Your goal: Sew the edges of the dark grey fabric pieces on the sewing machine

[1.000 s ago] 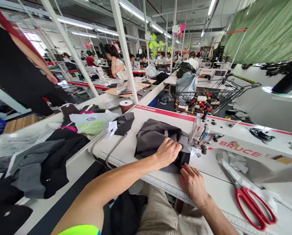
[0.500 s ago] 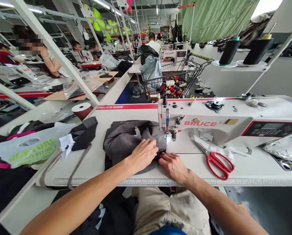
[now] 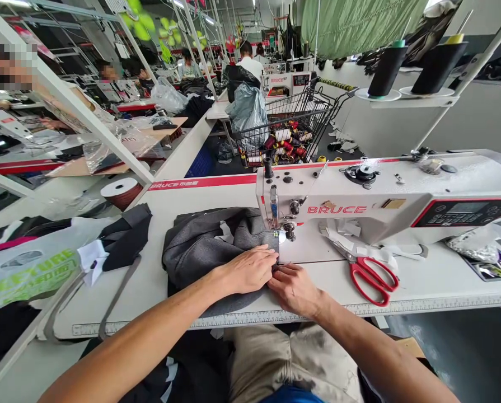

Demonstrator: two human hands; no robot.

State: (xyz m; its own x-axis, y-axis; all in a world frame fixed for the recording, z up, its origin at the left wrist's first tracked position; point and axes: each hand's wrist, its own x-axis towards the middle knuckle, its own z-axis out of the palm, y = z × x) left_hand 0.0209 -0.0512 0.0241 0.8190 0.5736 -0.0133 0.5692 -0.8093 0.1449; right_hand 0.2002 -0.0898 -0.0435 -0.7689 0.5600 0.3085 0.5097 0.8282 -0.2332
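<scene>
A dark grey garment (image 3: pixel 204 246) lies bunched on the sewing machine table, its right edge reaching under the needle area of the white BRUCE sewing machine (image 3: pixel 388 187). My left hand (image 3: pixel 252 270) rests on top of the cloth just in front of the machine's head, fingers stretched out and pressed down. Close beside it, my right hand (image 3: pixel 294 290) pinches the garment's near right edge between thumb and curled fingers. The fingertips of both hands almost meet. Which layers the right hand grips is hidden by its fingers.
Red-handled scissors (image 3: pixel 374 280) lie right of my hands by white scraps. A ruler strip (image 3: pixel 242 318) runs along the table's front edge. Left are dark fabric pieces (image 3: pixel 126 238), a plastic bag (image 3: pixel 32 268) and a ribbon spool (image 3: pixel 122 190). Behind stands a cart (image 3: pixel 292 120) of thread spools.
The view has shifted, so the table sits slightly further left. My left hand has flattened and slid nearer the cloth's right edge. My right hand stays at that edge, fingertips closer to the left hand.
</scene>
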